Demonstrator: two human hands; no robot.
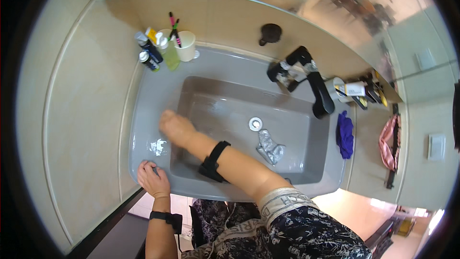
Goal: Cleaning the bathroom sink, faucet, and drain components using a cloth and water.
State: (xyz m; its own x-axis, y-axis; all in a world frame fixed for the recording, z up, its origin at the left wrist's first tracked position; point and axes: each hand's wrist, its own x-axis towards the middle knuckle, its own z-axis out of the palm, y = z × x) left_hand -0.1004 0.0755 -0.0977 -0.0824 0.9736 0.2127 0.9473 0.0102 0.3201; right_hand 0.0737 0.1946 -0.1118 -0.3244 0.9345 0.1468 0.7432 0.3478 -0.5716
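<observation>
The right hand (175, 125) lies with fingers closed against the left inner wall of the grey sink (143, 115), close to its rim. The left hand (152, 178) rests on the sink's front left corner, just beside a crumpled silvery scrap (157, 147) on the rim.

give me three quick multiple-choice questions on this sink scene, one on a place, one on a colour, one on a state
1. Where does the crumpled silver foil wrapper lie?
A. inside the grey rectangular sink basin
B. in the white cup
C. on the floor

2. What colour is the bunched cloth on the sink's right side?
A. yellow
B. purple
C. white

3. How is the left hand placed?
A. raised in the air
B. gripping the black tap
C. resting on the sink's front rim

Answers: 1 A, the wrapper sits on the basin floor just below the round metal drain. 2 B, the cloth is deep purple. 3 C, the left hand lies on the rim.
</observation>
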